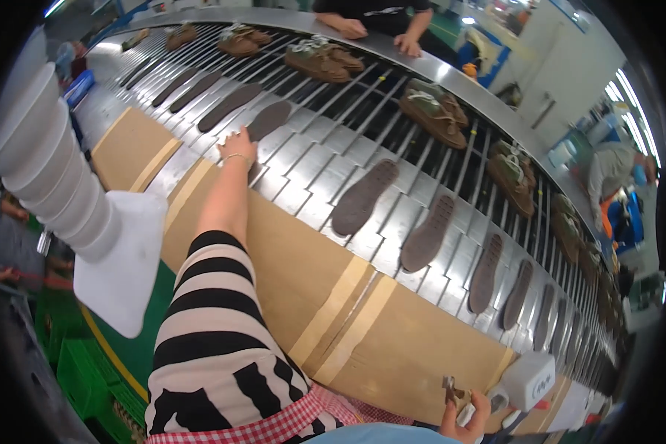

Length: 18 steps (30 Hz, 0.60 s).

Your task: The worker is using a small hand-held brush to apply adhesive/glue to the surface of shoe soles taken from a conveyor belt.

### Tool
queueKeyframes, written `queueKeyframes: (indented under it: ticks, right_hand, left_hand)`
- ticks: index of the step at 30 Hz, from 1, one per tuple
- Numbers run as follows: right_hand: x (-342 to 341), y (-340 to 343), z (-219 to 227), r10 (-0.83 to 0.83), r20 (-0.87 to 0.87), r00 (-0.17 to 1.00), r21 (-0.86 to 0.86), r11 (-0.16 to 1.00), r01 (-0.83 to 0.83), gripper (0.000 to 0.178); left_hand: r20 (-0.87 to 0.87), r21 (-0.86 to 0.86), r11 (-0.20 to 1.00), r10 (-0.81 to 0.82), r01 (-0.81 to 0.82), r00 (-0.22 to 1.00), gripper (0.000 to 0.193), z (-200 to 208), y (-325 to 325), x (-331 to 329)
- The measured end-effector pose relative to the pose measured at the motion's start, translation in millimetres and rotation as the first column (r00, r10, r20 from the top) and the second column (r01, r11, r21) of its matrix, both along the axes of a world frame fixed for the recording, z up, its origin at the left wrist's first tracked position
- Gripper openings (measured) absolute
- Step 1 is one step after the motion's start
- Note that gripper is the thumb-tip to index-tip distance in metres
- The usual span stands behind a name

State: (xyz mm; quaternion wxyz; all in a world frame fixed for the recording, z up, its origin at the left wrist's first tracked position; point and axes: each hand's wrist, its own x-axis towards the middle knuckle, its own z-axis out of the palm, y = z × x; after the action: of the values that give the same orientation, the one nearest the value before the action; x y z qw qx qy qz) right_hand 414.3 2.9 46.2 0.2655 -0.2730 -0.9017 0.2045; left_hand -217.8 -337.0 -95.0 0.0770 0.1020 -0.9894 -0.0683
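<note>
My left hand (pixel 238 148) reaches across to the near end of a brown shoe sole (pixel 271 120) lying on the metal slat conveyor (pixel 314 172). The fingers cover that end and look closed on its edge; the fingertips are partly hidden. Low at the right, my right hand (pixel 466 419) pinches a small brown-and-metal piece (pixel 456 394), whose kind I cannot make out. Beside this hand, a white plastic bottle (pixel 529 381) is on the cardboard-covered ledge (pixel 403 348). Several more soles, such as one brown sole (pixel 365 197), lie spaced along the slats.
Brown shoes (pixel 433 111) with pale laces ride on the far roller track (pixel 370 96). Across the line, a person's hands (pixel 407 44) rest at the metal edge. A white ribbed duct (pixel 48 155) with a flared hood (pixel 122 259) hangs at left, above green crates (pixel 81 377).
</note>
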Motion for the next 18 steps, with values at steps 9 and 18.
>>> queueKeyframes:
  ticks: [9, 18]
  right_hand:
    - [38, 38, -17, -0.079, -0.074, 0.994, 0.111, 0.990, 0.087, 0.042]
    - [77, 73, 18, -0.417, 0.044, 0.908, 0.466, 0.812, 0.351, 0.039]
  left_hand:
    - [-0.108, 0.926, 0.306, -0.353, 0.224, 0.929, 0.057, 26, 53, 28]
    - [-0.565, 0.232, -0.668, -0.684, -0.706, 0.461, 0.081, 96, 150, 246]
